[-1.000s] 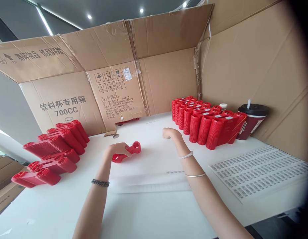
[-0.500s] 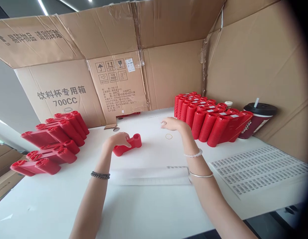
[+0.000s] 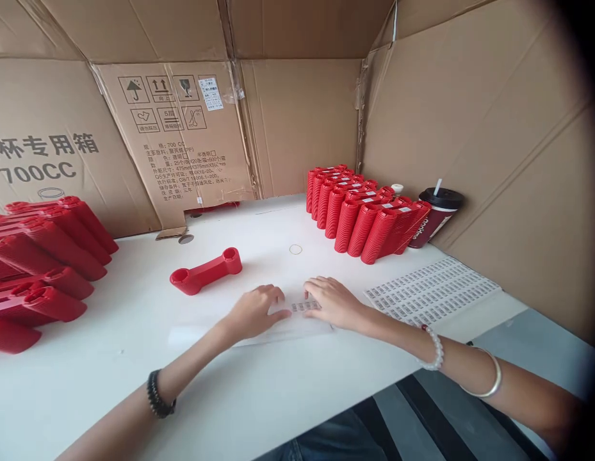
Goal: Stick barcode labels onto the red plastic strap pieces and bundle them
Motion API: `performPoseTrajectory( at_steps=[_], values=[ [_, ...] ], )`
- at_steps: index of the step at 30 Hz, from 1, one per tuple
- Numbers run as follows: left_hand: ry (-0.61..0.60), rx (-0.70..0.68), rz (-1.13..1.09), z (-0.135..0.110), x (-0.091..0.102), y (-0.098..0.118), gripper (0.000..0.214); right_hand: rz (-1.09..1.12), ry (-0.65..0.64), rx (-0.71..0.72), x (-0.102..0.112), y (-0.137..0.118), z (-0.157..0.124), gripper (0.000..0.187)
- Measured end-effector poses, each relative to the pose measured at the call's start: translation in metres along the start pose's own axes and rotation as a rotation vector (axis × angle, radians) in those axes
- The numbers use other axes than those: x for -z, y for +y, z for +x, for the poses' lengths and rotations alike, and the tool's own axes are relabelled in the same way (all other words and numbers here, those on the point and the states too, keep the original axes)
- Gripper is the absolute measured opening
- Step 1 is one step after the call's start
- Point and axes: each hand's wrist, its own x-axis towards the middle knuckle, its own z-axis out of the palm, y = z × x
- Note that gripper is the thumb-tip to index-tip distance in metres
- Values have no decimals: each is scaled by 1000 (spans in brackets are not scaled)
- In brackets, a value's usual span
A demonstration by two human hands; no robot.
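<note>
You had both hands low on the white table (image 3: 134, 384), palms down and close together, working at a small strip of barcode labels (image 3: 304, 306) that lay between them. Your left hand (image 3: 255, 312) was curled, with its thumb reaching toward the strip's left end. Your right hand (image 3: 332, 302) lay just beyond the strip's right end, with its fingertips (image 3: 307, 291) on or just above it. Neither hand was spread wide, but you could not tell from this view whether either one was pinching the strip or only resting by it.

The strip sat on a pale translucent sheet (image 3: 201, 334) under your hands. Farther right of your right hand lay a larger sheet of barcode labels (image 3: 431, 294). Ahead of your left hand lay a red ribbed bar (image 3: 205, 270) with a ring at each end, with no label showing on its upper face. Beyond your right hand stood a block of red ribbed bars (image 3: 359, 218), with white labels showing along their tops, and a lidded drink cup (image 3: 436, 218) just behind them. Well left of your left hand lay more red bars (image 3: 47, 250). At this point your hands were at the labels, not on any red bar.
</note>
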Motion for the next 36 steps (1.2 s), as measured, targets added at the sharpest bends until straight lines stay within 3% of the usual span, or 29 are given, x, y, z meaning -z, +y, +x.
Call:
performPoseTrajectory(
  at_steps=[4, 7, 11, 15, 20, 23, 25, 29, 33, 36],
  values=[
    [28, 96, -57, 0, -27, -11, 26, 39, 29, -18, -12, 2, -4, 30],
    [55, 129, -133, -2, -30, -11, 23, 31, 5, 44, -9, 0, 8, 27],
    [103, 143, -192, -4, -32, -10, 19, -23, -51, 143, -10, -3, 27, 8],
    [101, 146, -214, -3, -34, -12, 19, 19, -112, 191, -1, -5, 32, 8],
    [111, 156, -205, -3, -34, -12, 16, 250, 25, 123, 21, 4, 25, 5],
    [123, 159, -212, -3, -35, -12, 17, 305, -40, 101, 15, 8, 20, 43],
    [120, 161, -219, -3, -36, -13, 17, 295, -103, 122, 5, 7, 19, 58],
    [122, 175, -228, -3, -38, -14, 16, 251, -99, 153, -5, 3, 18, 63],
    [147, 175, -216, -3, -39, -12, 14, 348, 3, 181, 9, 4, 13, 67],
    [142, 165, -202, -3, -39, -11, 13, 398, 51, 158, 14, 9, 11, 82]
  ],
)
